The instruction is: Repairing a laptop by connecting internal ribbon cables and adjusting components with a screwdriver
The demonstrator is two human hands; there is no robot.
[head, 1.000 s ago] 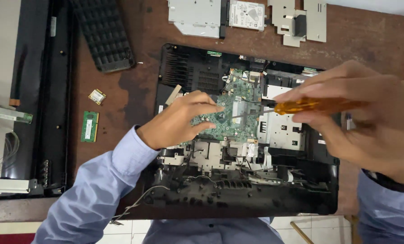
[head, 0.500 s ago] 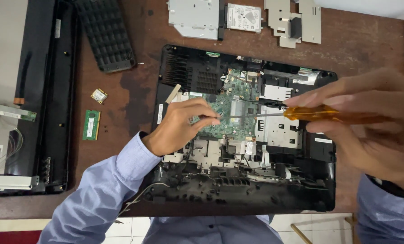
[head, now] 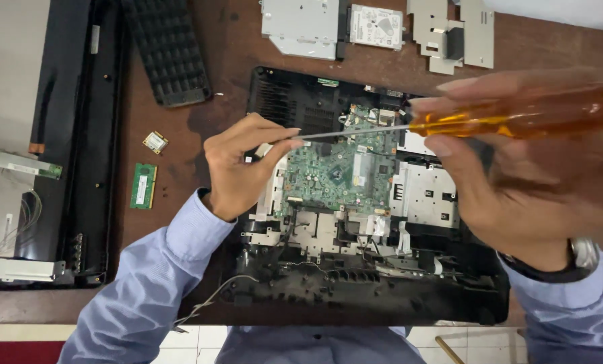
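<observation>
We are in a small repair workshop for computers. On the brown wooden bench lies a laptop shell with its top taken off, so we can see the green circuit board inside. Loose parts sit all around it: a keyboard, a hard drive, a little green memory stick and grey metal plates.

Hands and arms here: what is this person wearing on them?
Both hands are bare, with no gloves. The left hand comes out of a long light blue shirt sleeve with a buttoned-style cuff at the wrist. The right hand has the same light blue sleeve, and a wristwatch with a dark band and a silvery case sits just above that cuff.
</observation>
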